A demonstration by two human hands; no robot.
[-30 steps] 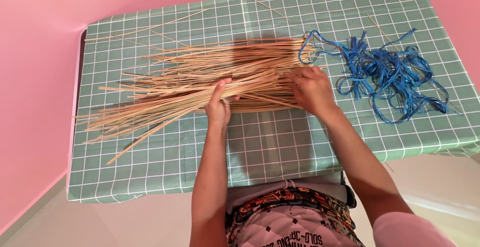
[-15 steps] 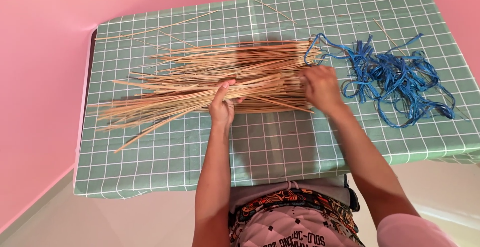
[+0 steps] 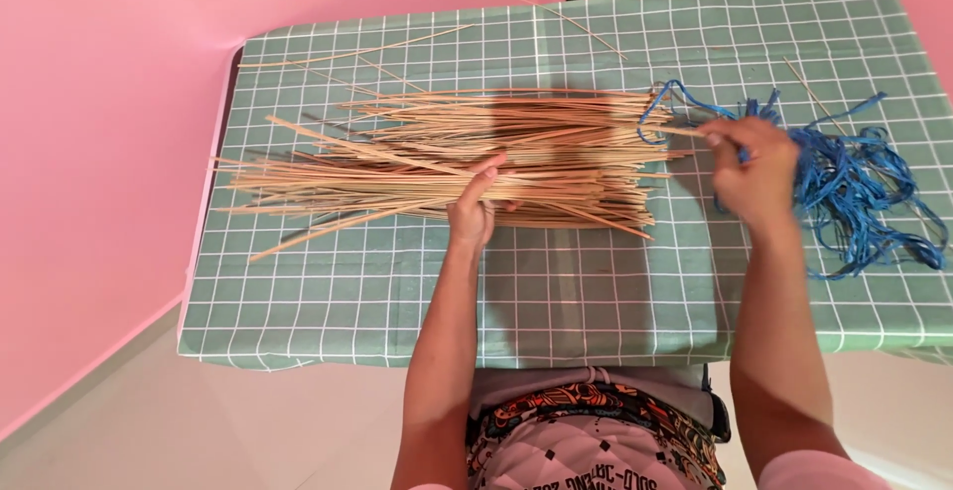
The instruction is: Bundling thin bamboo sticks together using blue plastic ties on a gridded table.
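Sticks [image 3: 467, 157]: one loose bundle, too many to count. Left hand [image 3: 475, 207] flat on it, fingers extended. Right hand [image 3: 756, 174] at 3 o'clock pinches one stick; one blue cord tangle [image 3: 854, 187] beside.

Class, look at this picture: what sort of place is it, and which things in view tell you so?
Probably a home craft corner, not a workshop. A small table with a green checked cloth stands against plain pink walls; on it lie thin tan sticks and a tangle of blue cord.

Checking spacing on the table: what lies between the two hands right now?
In the head view, the right ends of the tan straw-like sticks lie between left hand and right hand.
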